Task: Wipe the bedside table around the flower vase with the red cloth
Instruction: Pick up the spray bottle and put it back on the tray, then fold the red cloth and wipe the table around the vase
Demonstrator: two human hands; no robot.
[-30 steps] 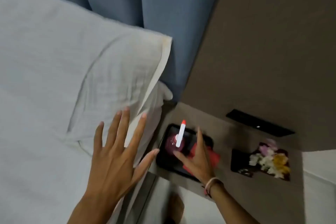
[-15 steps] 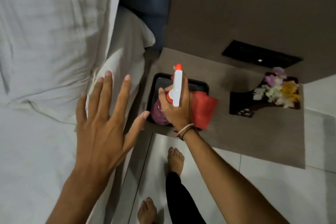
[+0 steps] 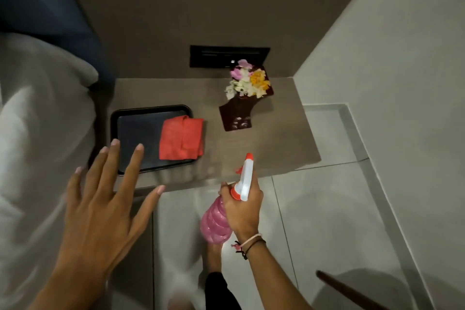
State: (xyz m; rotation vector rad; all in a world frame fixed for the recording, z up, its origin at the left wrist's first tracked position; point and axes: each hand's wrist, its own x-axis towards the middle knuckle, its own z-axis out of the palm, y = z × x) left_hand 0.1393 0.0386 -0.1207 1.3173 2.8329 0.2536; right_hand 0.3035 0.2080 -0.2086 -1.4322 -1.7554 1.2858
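The grey-brown bedside table (image 3: 276,138) runs along the wall. A folded red cloth (image 3: 181,138) lies half on a black tray (image 3: 136,131) at the table's left end. The dark brown flower vase (image 3: 236,113) with white, yellow and pink flowers stands toward the back right. My right hand (image 3: 242,209) grips a pink spray bottle (image 3: 216,224) with a white and orange nozzle, held just off the table's front edge and pointing at the table. My left hand (image 3: 105,199) hovers open, fingers spread, over the tray's front left corner.
A white pillow and bed (image 3: 37,133) lie to the left, with a blue curtain (image 3: 45,0) behind. A black switch panel (image 3: 229,56) sits on the wall above the vase. White floor tiles (image 3: 327,221) lie below, with my foot and a dark stick (image 3: 352,292) at lower right.
My right hand lifted the spray bottle off the tray and drew it back past the table's front edge. The view swung right, away from the pillow. The left hand stays open.
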